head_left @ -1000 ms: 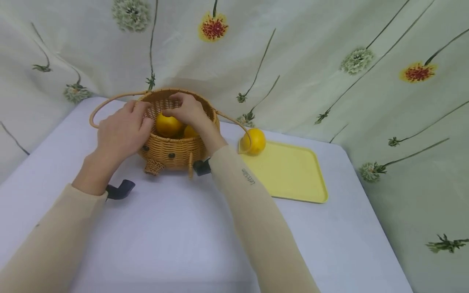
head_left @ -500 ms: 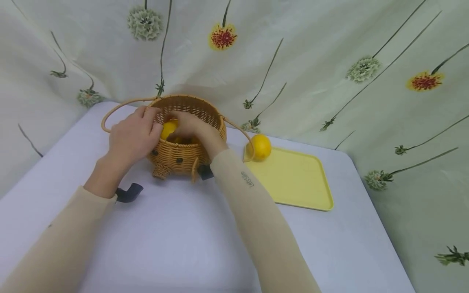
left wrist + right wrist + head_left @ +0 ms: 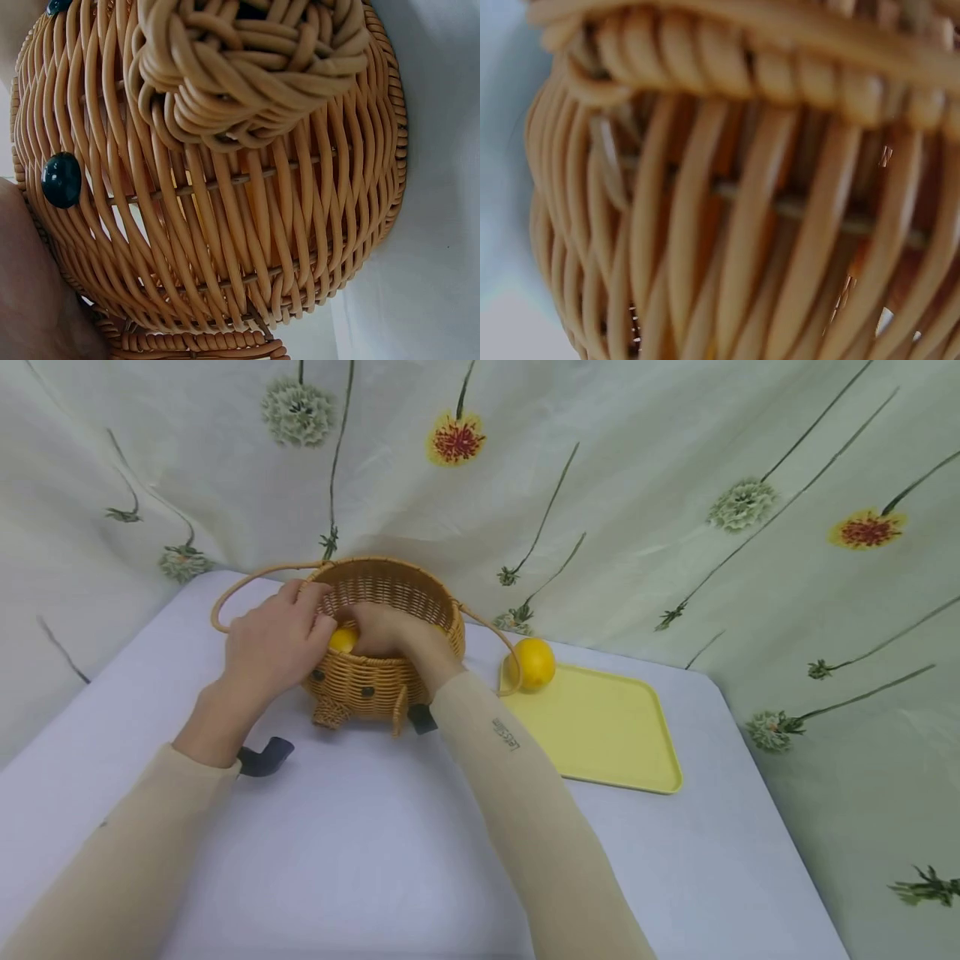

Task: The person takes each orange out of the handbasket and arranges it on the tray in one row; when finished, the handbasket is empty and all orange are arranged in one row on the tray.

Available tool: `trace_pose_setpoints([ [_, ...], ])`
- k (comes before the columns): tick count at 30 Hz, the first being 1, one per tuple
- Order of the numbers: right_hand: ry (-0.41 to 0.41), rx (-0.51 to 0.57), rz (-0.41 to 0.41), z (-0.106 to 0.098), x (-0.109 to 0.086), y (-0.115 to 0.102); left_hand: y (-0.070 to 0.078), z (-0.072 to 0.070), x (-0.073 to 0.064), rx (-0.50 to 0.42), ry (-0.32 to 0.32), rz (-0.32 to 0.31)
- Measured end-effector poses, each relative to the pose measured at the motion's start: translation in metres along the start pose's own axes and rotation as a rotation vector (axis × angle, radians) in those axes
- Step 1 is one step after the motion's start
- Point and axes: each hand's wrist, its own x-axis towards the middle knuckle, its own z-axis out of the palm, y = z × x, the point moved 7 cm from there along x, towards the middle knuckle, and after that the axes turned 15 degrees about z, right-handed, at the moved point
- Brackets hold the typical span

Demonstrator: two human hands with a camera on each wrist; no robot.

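While the left hand [image 3: 273,635] grips the wicker basket [image 3: 382,675] at its nine o'clock side, the right hand [image 3: 380,628] is down inside, fingertips hidden, so whether it holds anything cannot be told. A partly covered yellow fruit [image 3: 342,639], probably round with no long axis, lies in the basket at nine o'clock from the right hand, the nearer one. Wicker fills most of both wrist views.

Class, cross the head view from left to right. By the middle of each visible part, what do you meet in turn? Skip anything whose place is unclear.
Left hand → yellow fruit showing between the hands → right hand → round fruit outside the basket → yellow tray.
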Motion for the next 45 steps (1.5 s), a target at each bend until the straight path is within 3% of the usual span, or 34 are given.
trace_pose_setpoints([
  [9, -0.01, -0.018, 0.015, 0.0, -0.003, 0.006, 0.005, 0.003, 0.004, -0.001, 0.001, 0.011],
  [14, 0.107, -0.035, 0.005, -0.006, -0.004, 0.009, 0.008, 0.003, 0.005, -0.006, 0.002, 0.015],
  [19, 0.221, 0.019, 0.015, -0.014, -0.011, 0.013, 0.008, 0.004, 0.002, -0.002, -0.004, 0.005],
  [29, 0.484, 0.261, 0.16, -0.042, -0.056, 0.039, 0.008, 0.008, 0.006, -0.023, -0.008, 0.014],
  [34, 0.544, 0.493, 0.07, -0.045, -0.08, 0.049, 0.006, 0.001, 0.005, -0.001, 0.003, 0.014],
  [39, 0.539, 0.719, -0.018, -0.04, -0.103, 0.072, 0.004, -0.001, 0.005, -0.003, -0.009, 0.001],
  [45, 0.601, 0.833, -0.07, -0.033, -0.122, 0.097, 0.001, 0.0, 0.004, 0.001, -0.003, -0.009],
])
